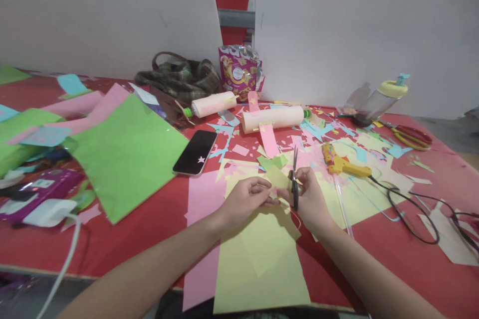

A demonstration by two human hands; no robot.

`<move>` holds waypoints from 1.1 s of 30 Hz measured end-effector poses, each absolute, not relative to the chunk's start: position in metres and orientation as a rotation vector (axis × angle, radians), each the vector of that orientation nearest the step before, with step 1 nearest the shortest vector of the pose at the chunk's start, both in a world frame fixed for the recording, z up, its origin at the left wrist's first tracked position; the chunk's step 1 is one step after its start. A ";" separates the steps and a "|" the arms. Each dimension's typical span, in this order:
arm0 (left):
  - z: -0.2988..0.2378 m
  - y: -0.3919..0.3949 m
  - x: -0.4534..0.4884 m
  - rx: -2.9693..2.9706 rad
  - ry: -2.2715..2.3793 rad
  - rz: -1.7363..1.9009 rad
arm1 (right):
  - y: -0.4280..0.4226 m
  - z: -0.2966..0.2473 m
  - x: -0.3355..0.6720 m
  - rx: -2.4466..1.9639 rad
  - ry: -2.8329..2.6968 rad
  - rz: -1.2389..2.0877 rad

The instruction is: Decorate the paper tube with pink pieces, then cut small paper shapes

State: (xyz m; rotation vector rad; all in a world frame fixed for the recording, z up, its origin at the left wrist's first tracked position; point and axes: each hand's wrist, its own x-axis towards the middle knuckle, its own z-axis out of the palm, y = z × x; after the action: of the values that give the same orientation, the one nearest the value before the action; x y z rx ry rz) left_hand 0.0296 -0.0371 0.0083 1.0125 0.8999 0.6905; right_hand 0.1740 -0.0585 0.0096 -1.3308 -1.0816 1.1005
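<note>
My right hand (310, 199) is closed around a pair of black-handled scissors (295, 192), whose dark blades point away from me. Between the two hands is a small piece of pale yellow paper (279, 178), pinched by the fingers of my left hand (247, 200). The scissors are right beside this piece; whether the blades touch it I cannot tell. Beneath both hands lie large pale yellow sheets (262, 279) over a pink sheet (200, 269). Some of the left fingertips are hidden behind the hand and paper.
Paper scraps litter the red table (149, 239). A phone (195, 152), green sheets (129, 159) and a purple box (48, 192) lie left. Two paper-wrapped bottles (275, 118) (214, 104) and a snack bag (241, 72) are behind. A yellow glue gun (346, 164), its cord, and a clear bottle (379, 104) are right.
</note>
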 end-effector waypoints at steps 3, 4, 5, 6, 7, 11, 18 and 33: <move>0.010 -0.037 0.031 0.961 0.898 0.619 | -0.057 0.009 0.175 -1.316 -1.082 1.078; 0.011 -0.038 0.031 0.963 0.902 0.607 | -0.057 0.009 0.175 -1.314 -1.084 1.078; 0.011 -0.038 0.032 0.967 0.906 0.608 | -0.057 0.009 0.175 -1.314 -1.088 1.079; 0.012 -0.039 0.032 0.971 0.911 0.617 | -0.057 0.010 0.175 -1.318 -1.093 1.082; 0.012 -0.039 0.033 0.974 0.914 0.627 | -0.057 0.010 0.174 -1.324 -1.099 1.082; 0.012 -0.038 0.033 0.993 0.909 0.639 | -0.058 0.011 0.174 -1.346 -1.119 1.078; 0.011 -0.038 0.030 1.030 0.893 0.651 | -0.058 0.010 0.176 -1.376 -1.158 1.052; 0.009 -0.038 0.029 1.089 0.866 0.586 | -0.058 0.010 0.175 -1.409 -1.184 1.029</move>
State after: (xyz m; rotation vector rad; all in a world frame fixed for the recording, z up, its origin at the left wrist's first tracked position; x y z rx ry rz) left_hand 0.0290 -0.0378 0.0094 1.0887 0.8659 0.5856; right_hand 0.1755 -0.0582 0.0096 -1.4091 -1.1845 1.0287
